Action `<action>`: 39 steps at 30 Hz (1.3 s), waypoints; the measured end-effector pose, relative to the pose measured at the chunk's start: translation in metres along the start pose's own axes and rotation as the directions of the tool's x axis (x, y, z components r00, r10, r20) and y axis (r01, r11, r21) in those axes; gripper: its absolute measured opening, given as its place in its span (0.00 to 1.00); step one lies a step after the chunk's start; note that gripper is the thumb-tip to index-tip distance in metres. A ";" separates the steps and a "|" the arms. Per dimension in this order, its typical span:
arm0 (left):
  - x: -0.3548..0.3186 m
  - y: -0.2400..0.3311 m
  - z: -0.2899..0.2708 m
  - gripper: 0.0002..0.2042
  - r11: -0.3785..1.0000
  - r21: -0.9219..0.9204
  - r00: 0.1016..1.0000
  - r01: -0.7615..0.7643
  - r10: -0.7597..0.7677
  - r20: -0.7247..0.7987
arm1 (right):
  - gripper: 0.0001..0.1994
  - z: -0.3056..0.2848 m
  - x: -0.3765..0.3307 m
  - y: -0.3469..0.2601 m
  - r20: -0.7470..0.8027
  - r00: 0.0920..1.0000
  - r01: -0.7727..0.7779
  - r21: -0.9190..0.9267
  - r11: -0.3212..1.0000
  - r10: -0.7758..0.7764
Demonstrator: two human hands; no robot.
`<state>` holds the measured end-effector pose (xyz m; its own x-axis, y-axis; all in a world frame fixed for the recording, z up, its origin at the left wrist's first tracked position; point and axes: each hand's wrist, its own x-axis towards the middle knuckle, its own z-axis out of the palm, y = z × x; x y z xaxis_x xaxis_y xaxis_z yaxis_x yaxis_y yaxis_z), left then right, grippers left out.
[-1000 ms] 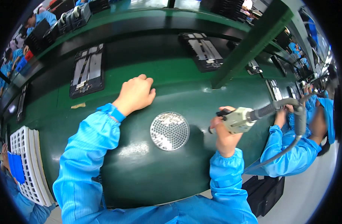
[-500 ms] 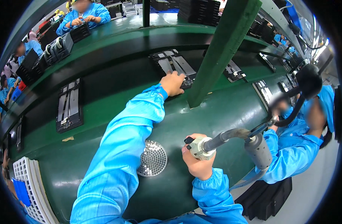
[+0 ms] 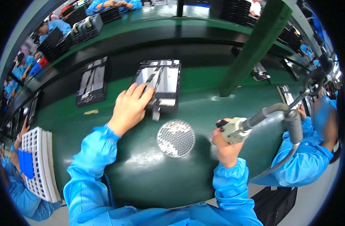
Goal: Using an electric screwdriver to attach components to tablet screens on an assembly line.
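Note:
My left hand [image 3: 129,107] grips the left near side of an opened tablet [image 3: 167,81], its fingers lying over the edge and its thumb hidden. The tablet has a black frame, silver panels and a dark strip running down its middle; a small tab sticks out at its near end. My right hand [image 3: 228,150] is wrapped round a pale grey power screwdriver [image 3: 234,131] with a black lever and a thick grey hose. The screwdriver is held above the bench, right of a round dish [image 3: 176,138] of small shiny pieces. Its tip is hidden.
Another opened tablet [image 3: 92,83] lies on the green bench [image 3: 142,177] at the left. A green post [image 3: 251,52] rises at the right. White grid trays [image 3: 40,162] stand at the left edge. A co-worker [image 3: 311,150] in blue sits at the right.
My left hand has drawn the tablet nearer and leftward, away from the post. My right hand keeps hold of the screwdriver. The view has shifted, so the dish now shows fully.

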<state>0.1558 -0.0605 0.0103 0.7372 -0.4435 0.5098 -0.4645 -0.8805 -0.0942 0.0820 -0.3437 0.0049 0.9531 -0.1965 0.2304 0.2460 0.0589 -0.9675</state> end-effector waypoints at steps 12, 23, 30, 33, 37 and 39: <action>-0.162 0.051 -0.089 0.30 0.955 0.160 0.911 0.249 -0.287 0.296 | 0.14 0.007 -0.004 -0.004 0.069 0.992 0.105 -0.049 0.993 -0.101; -0.132 0.038 -0.098 0.28 0.963 -0.213 0.889 0.166 -0.053 0.455 | 0.14 0.007 -0.002 0.004 0.048 0.985 0.167 0.012 0.986 -0.167; -0.138 0.041 -0.071 0.16 0.850 -0.508 0.933 -0.137 0.283 0.222 | 0.14 0.004 -0.001 0.003 0.064 0.985 0.158 0.011 0.987 -0.158; -0.134 0.042 -0.057 0.13 0.805 -0.593 0.983 -0.016 0.121 0.138 | 0.15 0.006 -0.003 0.005 0.070 0.982 0.177 -0.060 0.982 -0.173; -0.125 0.043 -0.051 0.18 0.782 -0.621 0.994 0.059 0.012 0.109 | 0.15 0.003 -0.001 0.007 0.073 0.984 0.165 -0.015 0.986 -0.164; -0.125 0.041 -0.047 0.20 0.813 -0.583 0.995 -0.006 0.062 0.077 | 0.15 0.004 0.000 0.007 0.084 0.983 0.162 0.004 0.987 -0.162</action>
<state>0.0215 -0.0337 -0.0167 0.7423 -0.5088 0.4359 -0.6678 -0.6155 0.4186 0.0845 -0.3393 -0.0019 0.9119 -0.1208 0.3921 0.3982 0.0303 -0.9168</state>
